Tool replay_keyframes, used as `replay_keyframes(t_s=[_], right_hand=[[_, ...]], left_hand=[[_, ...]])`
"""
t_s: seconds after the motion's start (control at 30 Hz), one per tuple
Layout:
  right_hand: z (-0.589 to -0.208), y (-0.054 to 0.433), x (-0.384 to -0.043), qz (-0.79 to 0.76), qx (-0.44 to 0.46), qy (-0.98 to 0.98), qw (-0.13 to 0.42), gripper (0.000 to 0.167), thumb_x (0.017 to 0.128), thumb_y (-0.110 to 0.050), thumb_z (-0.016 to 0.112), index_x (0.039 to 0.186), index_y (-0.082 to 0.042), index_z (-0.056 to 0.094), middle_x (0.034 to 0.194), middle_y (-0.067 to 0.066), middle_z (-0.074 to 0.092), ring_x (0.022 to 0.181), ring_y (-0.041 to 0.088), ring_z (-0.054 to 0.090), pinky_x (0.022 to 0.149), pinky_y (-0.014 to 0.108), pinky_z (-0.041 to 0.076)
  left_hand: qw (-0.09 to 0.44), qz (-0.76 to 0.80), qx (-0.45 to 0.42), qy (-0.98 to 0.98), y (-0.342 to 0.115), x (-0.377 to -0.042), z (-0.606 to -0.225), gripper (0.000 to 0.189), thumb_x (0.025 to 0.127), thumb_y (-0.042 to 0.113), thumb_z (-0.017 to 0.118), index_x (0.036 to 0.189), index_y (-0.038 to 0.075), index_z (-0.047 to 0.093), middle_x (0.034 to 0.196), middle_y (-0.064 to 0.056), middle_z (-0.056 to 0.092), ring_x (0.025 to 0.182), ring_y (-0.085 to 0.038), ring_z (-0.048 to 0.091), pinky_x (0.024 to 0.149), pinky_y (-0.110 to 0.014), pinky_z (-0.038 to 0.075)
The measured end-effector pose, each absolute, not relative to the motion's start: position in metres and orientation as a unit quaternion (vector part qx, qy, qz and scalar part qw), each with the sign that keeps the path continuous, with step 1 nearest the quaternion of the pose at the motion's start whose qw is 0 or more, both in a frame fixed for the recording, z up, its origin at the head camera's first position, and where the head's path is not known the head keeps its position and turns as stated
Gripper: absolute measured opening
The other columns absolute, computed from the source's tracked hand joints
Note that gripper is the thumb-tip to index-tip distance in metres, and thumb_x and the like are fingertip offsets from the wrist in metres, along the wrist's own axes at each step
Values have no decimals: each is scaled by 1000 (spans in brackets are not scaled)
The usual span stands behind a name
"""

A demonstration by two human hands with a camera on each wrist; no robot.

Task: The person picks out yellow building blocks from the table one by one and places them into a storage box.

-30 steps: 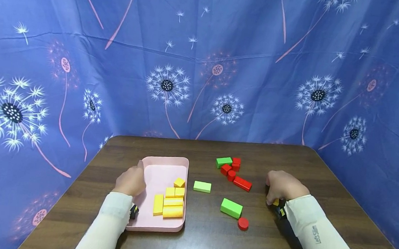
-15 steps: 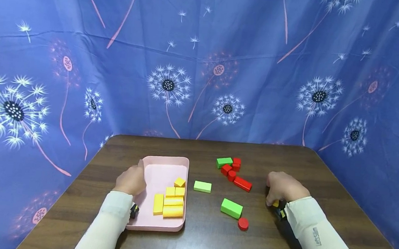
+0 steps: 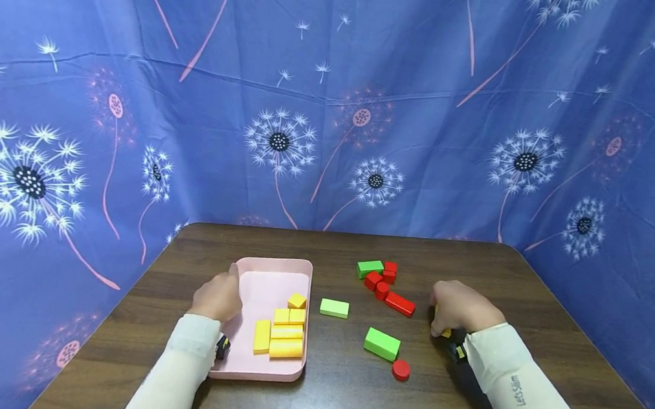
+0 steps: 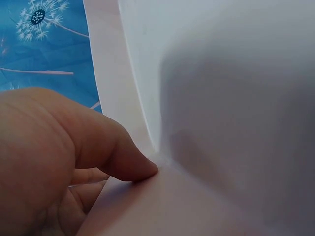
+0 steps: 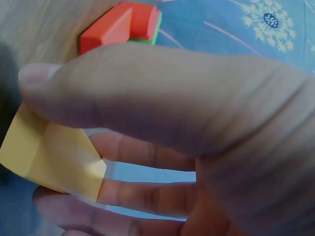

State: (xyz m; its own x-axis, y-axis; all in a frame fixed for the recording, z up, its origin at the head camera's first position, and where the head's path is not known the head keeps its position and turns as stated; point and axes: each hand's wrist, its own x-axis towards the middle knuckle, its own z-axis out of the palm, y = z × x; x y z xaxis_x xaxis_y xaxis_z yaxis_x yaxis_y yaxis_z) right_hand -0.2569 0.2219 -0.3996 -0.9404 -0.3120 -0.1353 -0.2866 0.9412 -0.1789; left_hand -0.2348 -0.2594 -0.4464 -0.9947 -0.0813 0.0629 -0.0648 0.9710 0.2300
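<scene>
My left hand (image 3: 217,295) grips the left wall of a pink tray (image 3: 259,283). In the left wrist view the thumb presses against the inner side of the wall, with the fingers outside. Yellow blocks, among them a flat bar (image 3: 261,336), a cylinder (image 3: 285,348) and a small cube (image 3: 297,301), lie in the tray's right part. On the right side of the table my right hand (image 3: 464,307) holds a yellow block (image 5: 54,152) between thumb and fingers, close over the wood. The thumb covers part of that block.
Between the tray and my right hand lie a pale green block (image 3: 334,308), a bright green block (image 3: 382,344) and a red disc (image 3: 401,369). Farther back, several red blocks, including a long one (image 3: 400,304), cluster near another green block (image 3: 370,269). A blue dandelion-print cloth (image 3: 333,133) hangs behind the table.
My right hand has shifted slightly left with the yellow block, and a little more of the block shows. My left hand keeps its grip on the tray. The head view has tilted slightly.
</scene>
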Motion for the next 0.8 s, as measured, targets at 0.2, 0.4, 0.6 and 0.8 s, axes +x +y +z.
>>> replay_keyframes(t_s=[0.2, 0.4, 0.6, 0.8], right_hand=[[-395, 212, -255, -83, -171, 979, 67, 52, 58, -14, 95, 104, -2, 74, 84, 2, 66, 72, 19, 59, 62, 37, 52], [-391, 206, -254, -81, -188, 977, 60, 51, 60, -15, 95, 106, -2, 75, 91, 4, 67, 77, 20, 58, 66, 37, 53], [-385, 197, -252, -78, -198, 976, 54, 47, 60, -14, 94, 102, -5, 75, 91, 4, 65, 79, 21, 57, 67, 37, 53], [-379, 185, -250, -69, -218, 973, 33, 43, 60, -12, 93, 99, -6, 76, 92, 5, 66, 80, 21, 58, 71, 38, 55]], left_hand=[[36, -111, 36, -993, -259, -237, -448, 76, 92, 9, 64, 157, -10, 29, 131, -28, 66, 99, -41, 72, 79, -60, 59], [36, -111, 32, -993, -259, -237, -448, 75, 91, 8, 63, 156, -10, 30, 123, -26, 69, 81, -33, 71, 70, -58, 58], [37, -110, 33, -993, -258, -237, -447, 74, 91, 8, 63, 155, -10, 31, 125, -27, 68, 88, -37, 72, 74, -60, 58], [40, -112, 37, -992, -259, -235, -447, 75, 91, 8, 64, 156, -9, 31, 127, -27, 68, 92, -39, 73, 75, -60, 58]])
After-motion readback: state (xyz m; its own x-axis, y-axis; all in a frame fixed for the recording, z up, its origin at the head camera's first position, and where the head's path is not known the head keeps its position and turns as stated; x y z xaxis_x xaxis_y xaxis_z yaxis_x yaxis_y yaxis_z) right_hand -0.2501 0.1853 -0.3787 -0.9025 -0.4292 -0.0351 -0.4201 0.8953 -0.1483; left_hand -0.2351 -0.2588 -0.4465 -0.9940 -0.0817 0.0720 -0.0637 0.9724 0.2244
